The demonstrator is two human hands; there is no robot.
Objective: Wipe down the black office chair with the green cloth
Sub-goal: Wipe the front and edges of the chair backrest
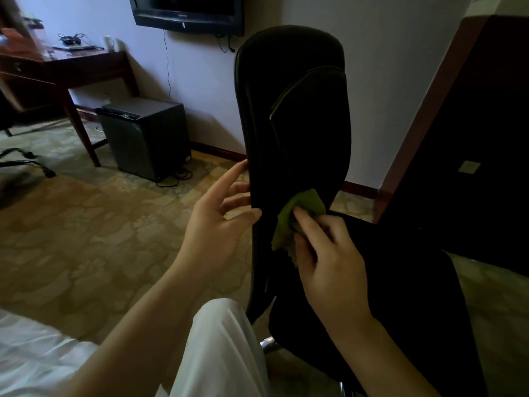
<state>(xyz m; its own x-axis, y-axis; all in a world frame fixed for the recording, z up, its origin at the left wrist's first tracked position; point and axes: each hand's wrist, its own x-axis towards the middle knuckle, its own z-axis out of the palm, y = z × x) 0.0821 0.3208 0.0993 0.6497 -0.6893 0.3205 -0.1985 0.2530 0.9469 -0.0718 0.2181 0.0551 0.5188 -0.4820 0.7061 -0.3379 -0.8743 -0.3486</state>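
The right hand (329,259) has its grip clenched on the green cloth (304,208). The fingers are curled round the bunched fabric and the forefinger lies across its top. It presses the cloth against the black office chair (294,110), low on the backrest, just above where the backrest meets the seat (406,282). A loose corner of cloth hangs down beside the knuckles.

The left hand (217,224) is at the chair's left edge, level with the cloth. Its grip is released, the fingers spread and nearly straight. The fingertips (243,165) touch the rim of the backrest and the thumb tip rests against the same rim a little lower. Whether the middle fingers reach behind the rim cannot be told.

The backrest stands upright, tilted a little, with a stitched panel seam running down its face. Under the seat a chrome part of the base (269,345) shows.

Just beside the chair's lower left, a knee in white trousers (226,348) points toward it, and a white bed sheet (34,356) lies further left. Patterned carpet (86,224) spreads out left of the chair.

Beyond the chair's left side a dark box-shaped cabinet (146,136) stands on the floor against the wall. A wooden tabletop (71,54) further left carries cables and small items. A flat screen (189,10) hangs on the wall above and left of the chair's top. To the chair's right stands tall dark wooden furniture (472,124).
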